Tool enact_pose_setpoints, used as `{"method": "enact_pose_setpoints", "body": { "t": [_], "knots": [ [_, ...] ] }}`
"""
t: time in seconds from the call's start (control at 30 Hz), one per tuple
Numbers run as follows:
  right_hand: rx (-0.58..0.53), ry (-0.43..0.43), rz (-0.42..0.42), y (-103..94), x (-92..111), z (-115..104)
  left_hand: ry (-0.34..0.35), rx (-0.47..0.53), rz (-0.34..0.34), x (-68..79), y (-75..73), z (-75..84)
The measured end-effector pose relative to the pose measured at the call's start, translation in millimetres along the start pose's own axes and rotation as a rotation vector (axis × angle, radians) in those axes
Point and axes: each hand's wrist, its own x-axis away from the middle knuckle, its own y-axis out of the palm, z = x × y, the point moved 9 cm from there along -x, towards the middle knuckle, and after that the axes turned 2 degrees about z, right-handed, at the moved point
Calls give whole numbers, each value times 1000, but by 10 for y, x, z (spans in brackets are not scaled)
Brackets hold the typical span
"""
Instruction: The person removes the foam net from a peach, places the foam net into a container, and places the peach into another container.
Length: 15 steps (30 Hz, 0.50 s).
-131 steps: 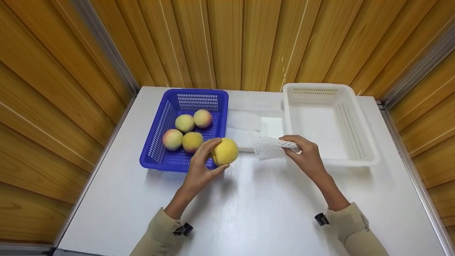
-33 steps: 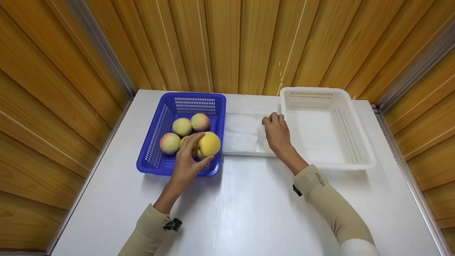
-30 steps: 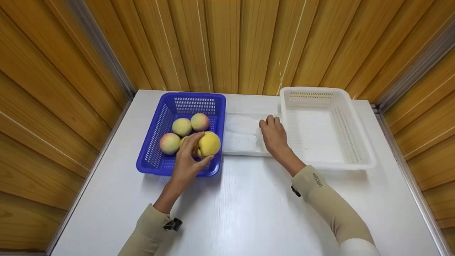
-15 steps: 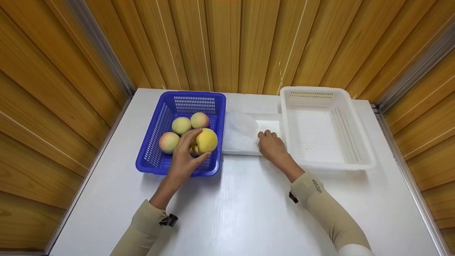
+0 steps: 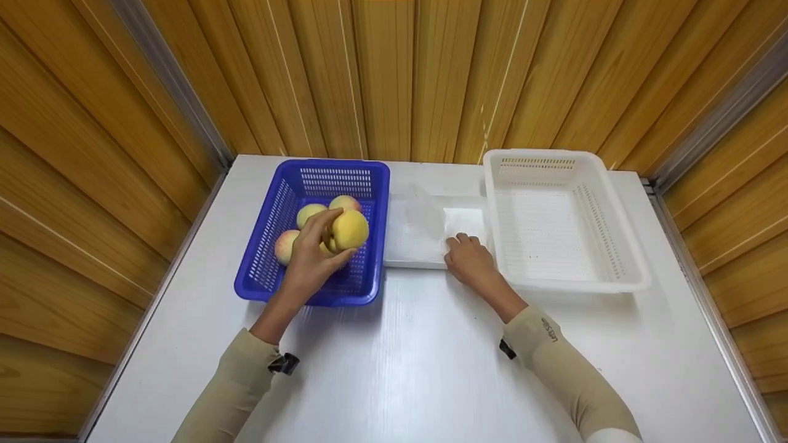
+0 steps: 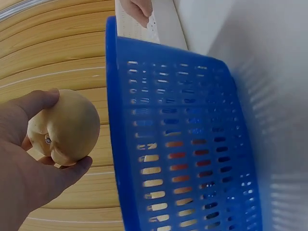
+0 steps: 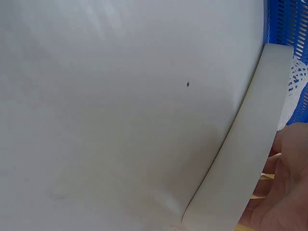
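Observation:
In the head view my left hand [image 5: 311, 255] holds a yellow peach [image 5: 351, 229] above the blue basket [image 5: 241, 284], thumb and fingers around its sides. The left wrist view shows the stem hollow of this peach [image 6: 72, 126] facing the camera. Several other peaches [image 5: 345, 203] lie in the basket, partly behind the hand. At the shallow white tray [image 5: 414, 264], my right hand [image 5: 471, 261] has its fingers curled at the corner of a white foam net sleeve [image 5: 426, 212], whose far part stands up. Its fingertips are hidden in the head view.
A white slotted basket [image 5: 637, 271] stands to the right of the tray on the white table [image 5: 418, 351]. The blue basket borders the tray on the left. Wooden panel walls [image 5: 388, 80] enclose the back and sides.
The net sleeve held earlier has left the right hand. That hand came left to the tray, then slid toward its front edge as a sleeve tipped up. The left hand drew the peach left over the basket.

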Motion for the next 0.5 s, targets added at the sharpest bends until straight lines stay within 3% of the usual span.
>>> {"method": "enact_pose_setpoints", "body": {
  "t": [0.33, 0.5],
  "knots": [
    [-138, 54, 107, -133, 51, 40, -26, -79, -61, -260, -17, -7],
    [-185, 38, 154, -255, 119, -22, -117, -90, -156, -428, -26, -65]
  ]
}}
